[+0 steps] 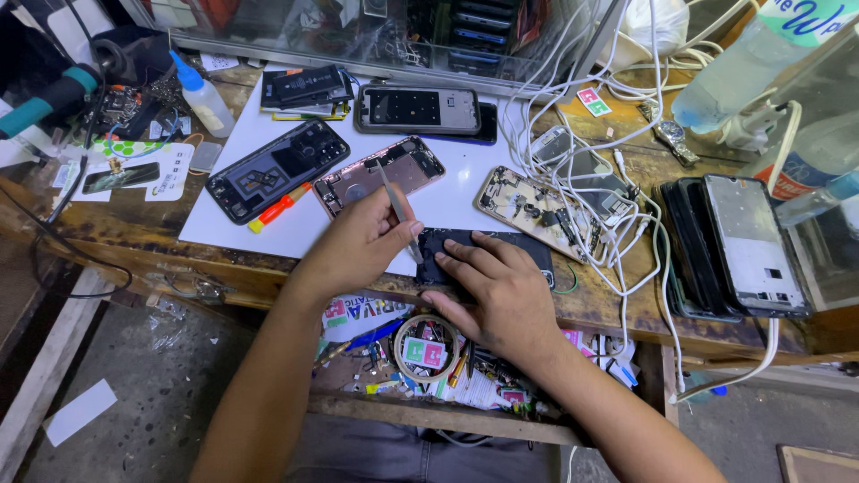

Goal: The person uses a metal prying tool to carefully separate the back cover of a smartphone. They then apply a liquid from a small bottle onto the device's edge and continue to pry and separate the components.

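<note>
A worn wooden bench [134, 234] fills the frame, with a white mat [465, 174] across its upper middle. Opened phones lie on the mat: a black one [276, 170] at centre left, a pink one [380, 174] beside it, and a gold one [528, 206] to the right under a tangle of white cables [617, 179]. A stack of dark phones [734, 246] sits at the right edge.

At the near edge of the bench, just below frame centre, lies a dark phone [488, 246]. The right hand [501, 291] lies flat on it, fingers spread, pinning it down without closing around anything. The left hand [358, 241] pinches metal tweezers [400, 210], tip down at the phone's left end.

This looks like fine picking work inside the phone; the next move seems to call for a steady tip and firm downward pressure.

The hands cover most of the phone, so the tweezer tip and whatever it touches cannot be made out. A roll of tape [426, 349] sits in the cluttered drawer [403, 402] below. The bottle [761, 63] at upper right is cut off.
</note>
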